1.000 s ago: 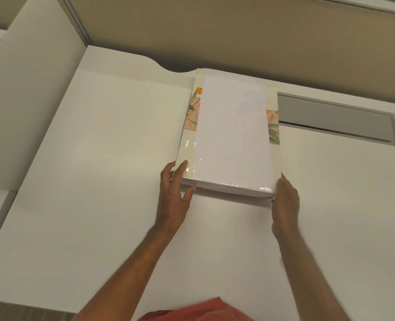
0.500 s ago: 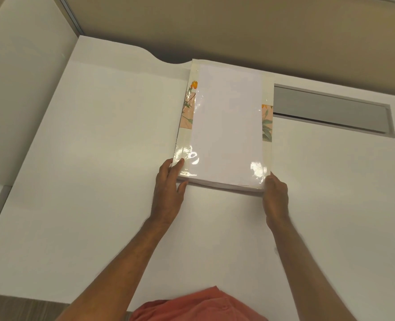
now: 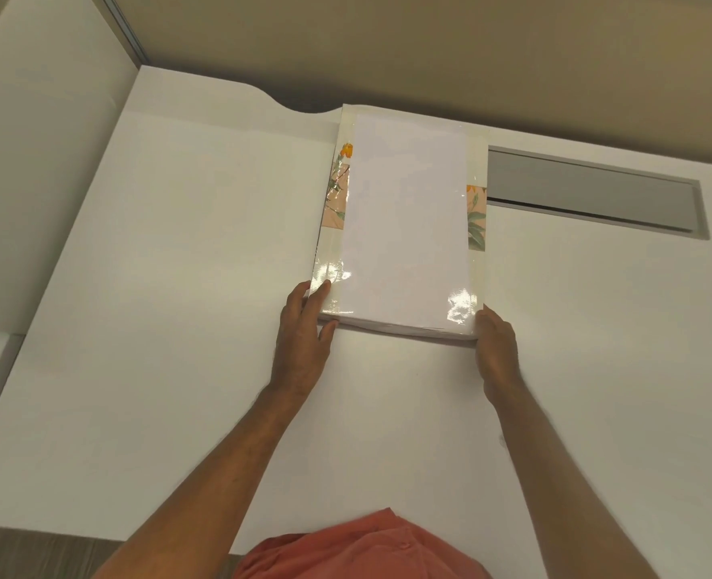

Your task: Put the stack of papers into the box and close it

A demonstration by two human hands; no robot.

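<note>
A flat cream box [image 3: 330, 261] with a flower print and a glossy surface lies on the white desk [image 3: 179, 294], its far end at the desk's back edge. A stack of white papers [image 3: 406, 219] covers its middle, leaving a strip of box showing on each side. Glare runs across both near corners; whether a clear cover lies over the papers I cannot tell. My left hand [image 3: 302, 340] grips the near left corner, fingers on top and thumb at the edge. My right hand [image 3: 497, 348] holds the near right corner from the side.
A grey recessed cable slot [image 3: 588, 194] sits in the desk just right of the box. A white partition [image 3: 33, 160] rises at the left, and a beige wall stands behind the desk. My orange garment [image 3: 358, 549] shows at the bottom.
The near end of the box, raised with a shadow under it a second ago, has come down close to the desk. Both hands stay on its near corners.
</note>
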